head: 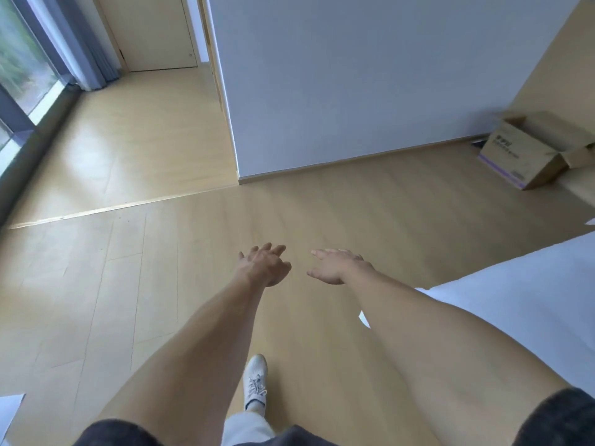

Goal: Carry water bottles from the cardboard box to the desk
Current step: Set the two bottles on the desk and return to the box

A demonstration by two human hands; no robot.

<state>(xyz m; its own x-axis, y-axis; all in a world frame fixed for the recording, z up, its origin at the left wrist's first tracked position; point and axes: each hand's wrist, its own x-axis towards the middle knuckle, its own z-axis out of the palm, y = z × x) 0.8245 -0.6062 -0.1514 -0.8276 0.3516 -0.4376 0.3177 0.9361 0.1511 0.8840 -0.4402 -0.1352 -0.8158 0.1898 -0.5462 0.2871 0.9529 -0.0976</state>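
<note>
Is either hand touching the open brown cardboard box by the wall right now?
Apart. The head view shows the left hand and right hand empty over bare wooden floor, with the cardboard box far off to the right.

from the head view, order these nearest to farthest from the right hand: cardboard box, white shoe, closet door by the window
1. white shoe, on the floor below the right hand, toward the person
2. cardboard box, far right by the wall
3. closet door, top left, beyond the partition
</note>
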